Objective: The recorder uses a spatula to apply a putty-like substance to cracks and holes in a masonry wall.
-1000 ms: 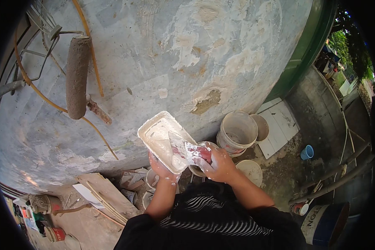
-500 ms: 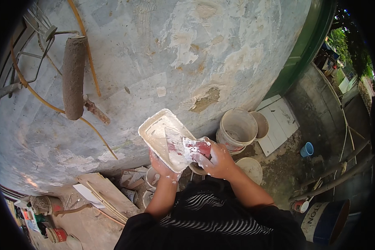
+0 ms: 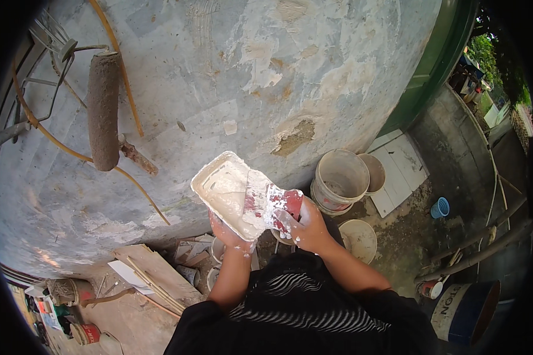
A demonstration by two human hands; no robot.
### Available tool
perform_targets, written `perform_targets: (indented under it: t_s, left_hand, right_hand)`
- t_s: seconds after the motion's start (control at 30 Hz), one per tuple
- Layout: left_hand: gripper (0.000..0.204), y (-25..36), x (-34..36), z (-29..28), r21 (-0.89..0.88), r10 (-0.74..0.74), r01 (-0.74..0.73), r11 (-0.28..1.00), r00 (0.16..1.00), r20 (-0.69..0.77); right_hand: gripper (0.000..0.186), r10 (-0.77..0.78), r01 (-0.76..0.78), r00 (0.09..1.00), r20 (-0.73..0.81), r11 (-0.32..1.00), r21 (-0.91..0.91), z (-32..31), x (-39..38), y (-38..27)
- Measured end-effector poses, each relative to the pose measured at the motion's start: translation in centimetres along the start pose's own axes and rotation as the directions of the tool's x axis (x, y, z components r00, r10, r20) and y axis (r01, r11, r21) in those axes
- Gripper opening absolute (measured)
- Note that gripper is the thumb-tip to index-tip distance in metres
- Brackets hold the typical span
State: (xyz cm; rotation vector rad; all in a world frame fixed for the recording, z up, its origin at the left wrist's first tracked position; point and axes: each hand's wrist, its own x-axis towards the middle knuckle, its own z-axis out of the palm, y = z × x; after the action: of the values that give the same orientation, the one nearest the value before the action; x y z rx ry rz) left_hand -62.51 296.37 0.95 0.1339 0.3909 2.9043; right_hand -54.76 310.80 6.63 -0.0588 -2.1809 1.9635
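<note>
A plastic tray caked with pale wet filler is gripped from underneath by my left hand, whose fingers are largely hidden. My right hand is closed on a wide red scraper smeared with white. The scraper's broad blade lies over the tray's right part, coated in the same paste. Both hands carry white smears. Behind them stands a patched grey wall.
A dirty paint roller and yellow hoses hang at left. Buckets, white boards and a blue cup lie below right, with a drum and poles beside them. Scrap boards lie lower left, near a green door.
My hands, the tray and the scraper have shifted slightly up and to the left. The scraper has slid a little within the tray, with its blade now covering more paste.
</note>
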Motion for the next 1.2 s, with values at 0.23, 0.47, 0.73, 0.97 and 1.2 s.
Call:
perform_targets:
  t_s: [0.23,0.47,0.73,0.97,1.2]
  left_hand:
    - [0.058,-0.1,0.4,-1.2,0.060,0.040,-0.040,0.997,0.999,-0.001]
    - [0.058,-0.2,0.5,-1.7,0.012,0.049,-0.050,0.999,0.999,0.010]
    - [0.062,-0.6,0.0,-3.8,0.180,0.208,-0.225,0.958,0.972,0.110]
    - [0.062,-1.8,-0.5,-2.8,0.116,0.391,-0.397,0.910,0.918,0.072]
    - [0.068,-1.9,-0.2,-2.6,0.148,0.479,-0.498,0.854,0.866,0.146]
  right_hand:
    - [0.025,0.071,-0.064,0.997,-0.010,0.937,0.344,1.8,-0.3,2.1]
    - [0.025,0.051,-0.023,0.997,-0.055,0.906,0.423,2.7,-0.2,2.7]
    - [0.024,0.281,-0.214,0.958,-0.053,0.827,0.520,3.0,0.0,0.9]
    - [0.023,-0.059,0.098,0.972,-0.225,0.981,0.165,3.4,-0.3,2.6]
    - [0.015,-0.181,0.182,0.978,-0.105,0.983,-0.001,2.6,-1.0,2.3]
